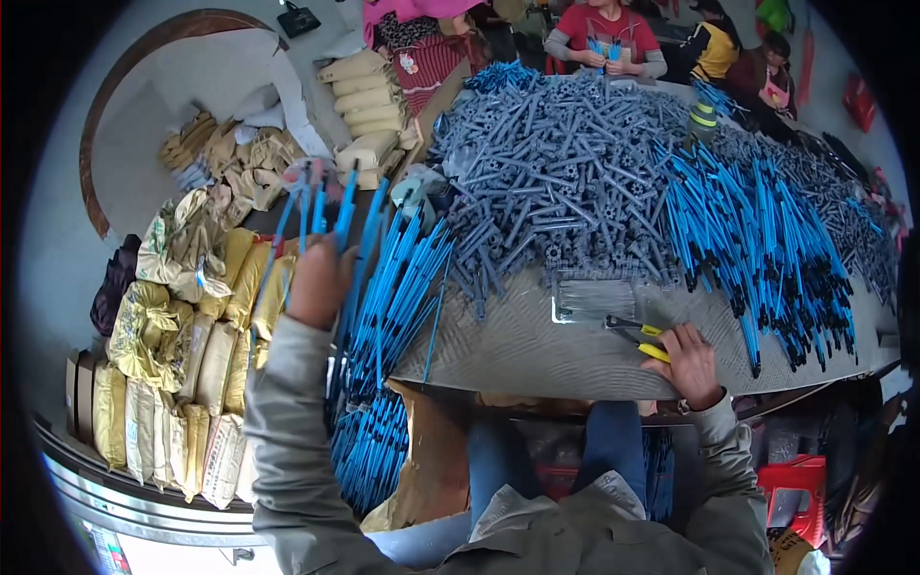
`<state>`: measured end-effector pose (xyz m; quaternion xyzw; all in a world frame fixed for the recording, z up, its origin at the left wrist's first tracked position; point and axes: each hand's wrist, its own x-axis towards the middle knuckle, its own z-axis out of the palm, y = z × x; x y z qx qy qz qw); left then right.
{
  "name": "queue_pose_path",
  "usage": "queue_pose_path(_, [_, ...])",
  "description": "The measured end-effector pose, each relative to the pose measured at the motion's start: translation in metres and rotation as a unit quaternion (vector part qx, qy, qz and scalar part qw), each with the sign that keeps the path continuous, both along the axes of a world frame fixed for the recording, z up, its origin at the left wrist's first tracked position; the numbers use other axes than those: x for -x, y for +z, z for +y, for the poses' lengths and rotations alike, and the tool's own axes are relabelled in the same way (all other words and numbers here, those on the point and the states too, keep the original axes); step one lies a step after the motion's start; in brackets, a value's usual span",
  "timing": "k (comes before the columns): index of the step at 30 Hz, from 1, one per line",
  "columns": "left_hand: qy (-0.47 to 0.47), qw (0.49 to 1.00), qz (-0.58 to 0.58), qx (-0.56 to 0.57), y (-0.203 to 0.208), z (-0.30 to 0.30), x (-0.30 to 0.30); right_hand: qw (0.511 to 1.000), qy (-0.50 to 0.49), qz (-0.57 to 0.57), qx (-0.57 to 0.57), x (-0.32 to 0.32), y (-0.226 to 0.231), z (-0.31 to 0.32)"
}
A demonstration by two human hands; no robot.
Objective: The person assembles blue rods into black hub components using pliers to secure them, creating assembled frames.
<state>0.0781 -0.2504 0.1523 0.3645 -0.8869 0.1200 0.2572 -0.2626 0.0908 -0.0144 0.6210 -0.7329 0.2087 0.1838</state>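
My left hand (321, 284) is raised at the table's left edge, closed around several thin blue rods (347, 216) with dark tips, fanned upward and smeared by motion. Beside it a pile of similar blue rods (395, 287) leans over the table's edge. My right hand (692, 362) rests near the table's front edge, its fingers curled over the yellow handles of a plier-like tool (654, 352). The tool's dark metal jaws point left. Just beyond them lies a clear shallow tray (592, 299) with thin pale pieces in it.
Grey plastic tubes (565, 172) are heaped across the table (517, 335). More blue rods (767, 249) lie at the right, near a bottle (701, 123). Below left stands a carton (426, 460) beside bundled rods; stacked sacks (220, 364) are farther left. A co-worker in red (613, 34) sits opposite.
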Motion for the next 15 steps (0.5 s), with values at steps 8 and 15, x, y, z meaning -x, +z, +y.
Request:
queue_pose_path(8, [0.046,0.977,-0.084,-0.189,-0.075,-0.003,0.089,0.998,0.046,-0.005,0.045,-0.026,0.031,-0.011])
queue_pose_path(15, [-0.219,0.927,0.034,-0.302,-0.065,0.011,0.089,0.790,0.276,-0.543,-0.067,-0.125,0.025,-0.118])
